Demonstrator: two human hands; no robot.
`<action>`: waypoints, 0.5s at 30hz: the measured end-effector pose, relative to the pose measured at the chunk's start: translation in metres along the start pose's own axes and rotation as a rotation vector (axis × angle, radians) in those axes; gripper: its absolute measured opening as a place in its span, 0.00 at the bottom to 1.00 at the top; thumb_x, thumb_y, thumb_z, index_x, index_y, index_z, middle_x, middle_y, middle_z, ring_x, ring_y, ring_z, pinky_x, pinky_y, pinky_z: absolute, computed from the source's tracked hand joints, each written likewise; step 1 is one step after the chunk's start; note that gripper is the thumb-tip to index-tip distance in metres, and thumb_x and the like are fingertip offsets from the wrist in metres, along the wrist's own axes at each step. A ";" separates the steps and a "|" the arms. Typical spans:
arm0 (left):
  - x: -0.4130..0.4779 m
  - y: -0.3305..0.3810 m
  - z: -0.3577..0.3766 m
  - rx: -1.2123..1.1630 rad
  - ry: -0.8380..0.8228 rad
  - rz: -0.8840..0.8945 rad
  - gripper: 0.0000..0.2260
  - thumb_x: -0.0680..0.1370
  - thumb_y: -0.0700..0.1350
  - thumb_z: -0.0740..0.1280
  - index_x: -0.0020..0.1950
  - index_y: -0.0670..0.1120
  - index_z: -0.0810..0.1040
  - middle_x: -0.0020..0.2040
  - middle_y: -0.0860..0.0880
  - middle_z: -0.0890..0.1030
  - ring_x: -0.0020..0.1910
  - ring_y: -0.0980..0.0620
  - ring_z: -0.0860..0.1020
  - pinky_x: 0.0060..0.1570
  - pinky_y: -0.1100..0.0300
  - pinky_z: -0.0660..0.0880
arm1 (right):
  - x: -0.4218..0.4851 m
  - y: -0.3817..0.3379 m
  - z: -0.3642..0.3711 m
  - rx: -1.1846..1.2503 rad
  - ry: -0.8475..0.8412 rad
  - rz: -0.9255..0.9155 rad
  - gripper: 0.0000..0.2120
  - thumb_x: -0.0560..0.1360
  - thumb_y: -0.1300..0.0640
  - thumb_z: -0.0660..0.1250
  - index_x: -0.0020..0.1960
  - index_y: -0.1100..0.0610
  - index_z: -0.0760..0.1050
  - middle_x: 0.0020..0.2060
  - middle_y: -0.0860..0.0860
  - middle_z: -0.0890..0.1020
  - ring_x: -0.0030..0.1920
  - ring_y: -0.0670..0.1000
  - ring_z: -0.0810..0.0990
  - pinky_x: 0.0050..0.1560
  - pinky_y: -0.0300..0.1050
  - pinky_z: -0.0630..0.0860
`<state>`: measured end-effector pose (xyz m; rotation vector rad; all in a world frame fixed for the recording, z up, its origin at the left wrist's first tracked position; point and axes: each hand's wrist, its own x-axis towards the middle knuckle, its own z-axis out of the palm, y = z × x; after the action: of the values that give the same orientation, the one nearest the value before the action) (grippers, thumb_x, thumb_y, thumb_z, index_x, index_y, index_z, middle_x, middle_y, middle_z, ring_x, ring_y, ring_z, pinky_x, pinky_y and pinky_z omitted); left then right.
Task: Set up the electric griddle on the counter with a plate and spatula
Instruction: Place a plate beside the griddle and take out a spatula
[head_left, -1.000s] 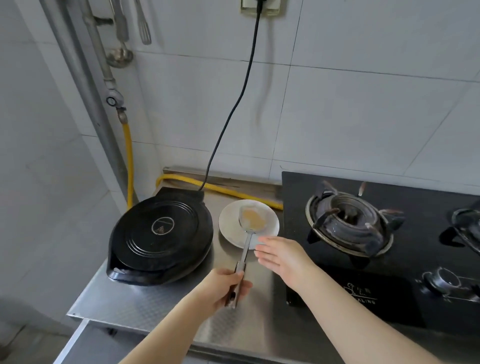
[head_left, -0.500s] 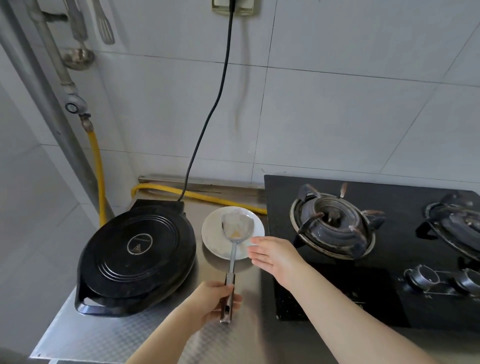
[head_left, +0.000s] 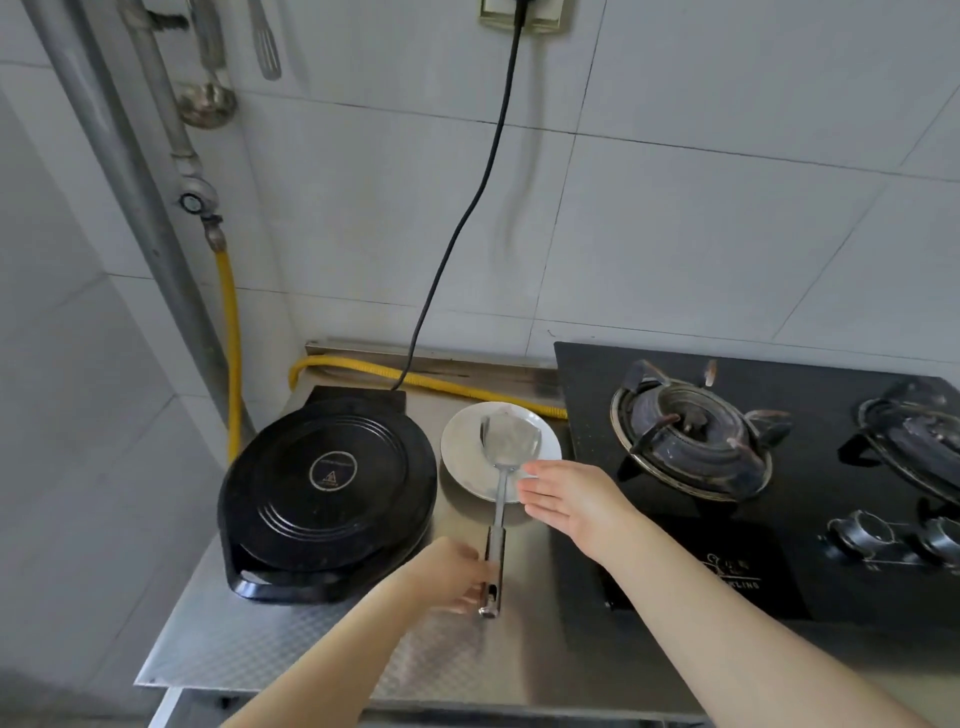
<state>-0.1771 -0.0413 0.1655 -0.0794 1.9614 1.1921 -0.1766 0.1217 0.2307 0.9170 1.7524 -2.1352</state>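
The closed black round electric griddle (head_left: 327, 493) sits at the left of the steel counter (head_left: 234, 649). Right beside it lies a white plate (head_left: 460, 457). A metal spatula (head_left: 506, 441) rests with its blade on the plate and its handle pointing toward me. My left hand (head_left: 447, 577), blurred, is curled on the low end of that handle. My right hand (head_left: 566, 499) is flat with fingers stretched out, at the plate's right rim and next to the spatula's shaft.
A black gas stove (head_left: 582, 374) with two burners and knobs (head_left: 862, 535) fills the right side. The griddle's black cord (head_left: 467, 218) runs up to a wall socket (head_left: 519, 13). A yellow hose (head_left: 426, 384) lies along the back wall. Utensils (head_left: 208, 98) hang at upper left.
The spatula has turned from slanted to nearly straight toward me, blade still on the plate. My left hand stays on the handle, my right hand by the plate's rim.
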 end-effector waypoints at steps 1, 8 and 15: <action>-0.004 0.003 -0.006 0.215 0.078 0.065 0.13 0.76 0.45 0.65 0.59 0.42 0.76 0.53 0.45 0.82 0.49 0.50 0.81 0.50 0.57 0.77 | 0.000 0.001 0.003 -0.007 0.001 0.000 0.07 0.77 0.62 0.66 0.54 0.63 0.78 0.48 0.60 0.83 0.49 0.55 0.83 0.54 0.48 0.78; -0.048 -0.004 -0.110 0.278 0.824 0.575 0.14 0.75 0.44 0.67 0.61 0.52 0.77 0.56 0.52 0.81 0.53 0.54 0.78 0.55 0.57 0.76 | 0.004 0.023 0.055 -0.167 0.029 -0.010 0.12 0.77 0.63 0.66 0.60 0.61 0.78 0.52 0.59 0.83 0.52 0.56 0.83 0.52 0.47 0.80; -0.029 -0.096 -0.200 -0.193 0.712 0.019 0.49 0.65 0.61 0.75 0.77 0.52 0.51 0.75 0.42 0.58 0.72 0.40 0.62 0.67 0.41 0.67 | 0.026 0.062 0.119 -0.564 -0.027 -0.099 0.35 0.75 0.53 0.67 0.77 0.54 0.54 0.75 0.52 0.64 0.73 0.55 0.65 0.71 0.52 0.65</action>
<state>-0.2373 -0.2563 0.1598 -0.6655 2.4325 1.4975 -0.2012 -0.0007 0.1763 0.6508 2.2449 -1.5417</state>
